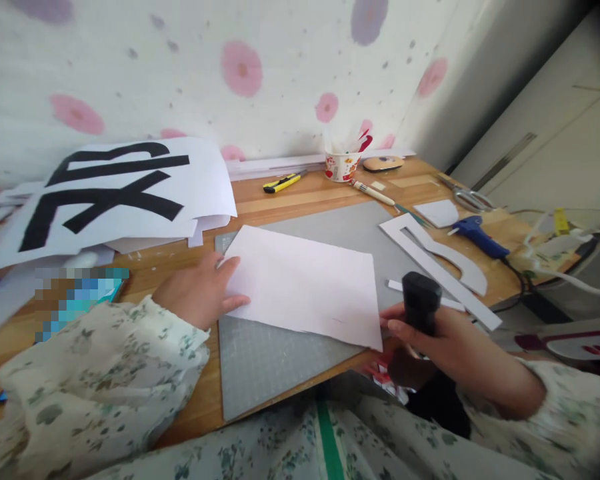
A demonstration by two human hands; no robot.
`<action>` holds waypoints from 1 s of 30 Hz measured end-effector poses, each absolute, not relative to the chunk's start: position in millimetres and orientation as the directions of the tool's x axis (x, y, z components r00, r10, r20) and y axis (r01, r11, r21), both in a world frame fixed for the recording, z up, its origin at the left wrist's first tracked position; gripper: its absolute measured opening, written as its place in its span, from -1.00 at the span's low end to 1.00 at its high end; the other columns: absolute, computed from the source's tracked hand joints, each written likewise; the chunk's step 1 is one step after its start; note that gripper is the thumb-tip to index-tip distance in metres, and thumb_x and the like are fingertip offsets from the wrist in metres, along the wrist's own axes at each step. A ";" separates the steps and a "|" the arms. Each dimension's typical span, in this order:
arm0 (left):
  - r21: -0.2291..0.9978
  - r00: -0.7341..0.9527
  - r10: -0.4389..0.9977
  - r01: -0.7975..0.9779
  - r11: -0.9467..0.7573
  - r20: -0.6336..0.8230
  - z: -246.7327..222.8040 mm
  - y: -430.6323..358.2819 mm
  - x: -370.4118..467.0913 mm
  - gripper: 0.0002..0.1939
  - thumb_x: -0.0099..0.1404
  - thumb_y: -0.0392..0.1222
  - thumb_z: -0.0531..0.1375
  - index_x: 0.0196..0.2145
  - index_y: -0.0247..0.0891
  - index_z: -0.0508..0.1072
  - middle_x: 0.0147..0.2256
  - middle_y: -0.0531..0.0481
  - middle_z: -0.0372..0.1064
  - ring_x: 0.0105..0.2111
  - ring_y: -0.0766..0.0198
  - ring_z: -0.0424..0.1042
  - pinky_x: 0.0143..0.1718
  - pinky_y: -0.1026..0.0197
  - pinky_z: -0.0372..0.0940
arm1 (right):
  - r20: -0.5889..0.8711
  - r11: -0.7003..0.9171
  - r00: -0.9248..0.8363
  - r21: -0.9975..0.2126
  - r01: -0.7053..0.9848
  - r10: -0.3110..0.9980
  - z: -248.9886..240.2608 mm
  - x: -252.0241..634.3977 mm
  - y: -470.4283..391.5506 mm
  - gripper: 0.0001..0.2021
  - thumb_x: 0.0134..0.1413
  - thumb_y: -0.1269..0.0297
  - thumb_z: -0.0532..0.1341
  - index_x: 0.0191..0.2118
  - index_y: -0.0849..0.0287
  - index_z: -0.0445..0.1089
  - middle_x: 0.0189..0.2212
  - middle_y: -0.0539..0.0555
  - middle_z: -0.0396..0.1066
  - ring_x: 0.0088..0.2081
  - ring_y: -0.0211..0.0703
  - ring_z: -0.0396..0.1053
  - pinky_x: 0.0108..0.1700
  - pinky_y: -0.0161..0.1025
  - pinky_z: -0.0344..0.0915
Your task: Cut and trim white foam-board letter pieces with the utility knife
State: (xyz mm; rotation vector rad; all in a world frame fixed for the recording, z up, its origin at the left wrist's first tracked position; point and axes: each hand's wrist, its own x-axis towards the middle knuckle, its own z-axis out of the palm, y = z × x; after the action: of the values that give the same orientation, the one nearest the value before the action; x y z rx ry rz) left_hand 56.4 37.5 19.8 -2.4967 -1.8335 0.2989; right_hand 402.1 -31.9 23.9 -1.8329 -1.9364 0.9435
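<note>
A white wall (pixel 190 67) dotted with pink and purple spots backs my wooden table (pixel 253 208), where a gray cutting mat (pixel 275 380) lies along the near edge. At the left, a printed sheet (pixel 125 190) bearing bold black characters covers other white paper. Before me, a blank white sheet (pixel 305 283) lies slantwise across the mat, its lower edge slightly uneven.

To its right rests a white cut-out letter shape (pixel 440 273), a straight bar with a curved bow. My left hand (pixel 195 290) sits on the sheet's left end, thumb and forefinger spread apart on it. My right hand (pixel 450 343) wraps around a thick black object (pixel 421 300), its fingertips at the sheet's right edge; whether they pinch the paper I cannot tell.

A blue glue gun (pixel 480 238) lies beyond the cut-out, with metal scissors (pixel 461 193) farther back. Along the far side stand a patterned paper cup (pixel 343 168) and, just beside it, an orange-topped mouse (pixel 383 163). A yellow cutter (pixel 283 183) lies left of the cup; a narrow white strip (pixel 395 285) lies near my right hand.
</note>
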 end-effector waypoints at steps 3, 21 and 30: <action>-0.135 0.284 0.949 0.944 -0.302 -0.136 22.8 30.8 57.9 -0.39 0.29 0.03 0.06 0.20 -0.36 0.21 0.12 -0.44 0.20 -0.19 -0.25 0.48 -0.34 -0.10 0.36 | -0.147 0.060 -0.138 -0.440 0.896 0.980 32.3 398.3 -18.7 -0.66 0.11 0.01 0.09 -0.33 0.10 0.53 -0.53 0.08 0.52 -0.45 0.03 0.49 -0.43 -0.14 0.34; 0.276 0.694 0.720 0.689 -0.670 0.017 16.4 -2.3 78.2 -0.63 0.09 -0.14 0.33 -0.11 -0.12 0.46 -0.10 -0.07 0.43 -0.08 0.03 0.40 -0.08 0.05 0.30 | 0.242 0.137 0.020 -0.613 0.778 0.970 23.6 378.0 45.0 -0.70 0.16 0.04 0.10 -0.35 0.17 0.41 -0.36 0.12 0.48 -0.25 -0.03 0.41 -0.18 -0.17 0.27; 0.130 0.540 0.813 0.842 -0.524 -0.221 -8.5 49.5 23.6 0.08 -0.22 0.14 0.44 0.27 -0.04 0.18 0.37 -0.20 -0.16 0.32 -0.29 -0.12 0.21 -0.24 0.01 | -0.330 -0.265 -0.093 -0.871 0.414 0.939 19.4 372.0 25.3 -0.65 0.01 0.04 0.20 -0.60 0.21 0.38 -0.47 0.16 0.51 -0.45 -0.13 0.40 -0.35 -0.19 0.31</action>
State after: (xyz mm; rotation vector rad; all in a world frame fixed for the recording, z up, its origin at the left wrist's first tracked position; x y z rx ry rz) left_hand 23.6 49.5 -8.5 -2.9457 -1.6085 0.2245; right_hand 372.0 25.3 19.4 -1.6757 -1.4769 1.3475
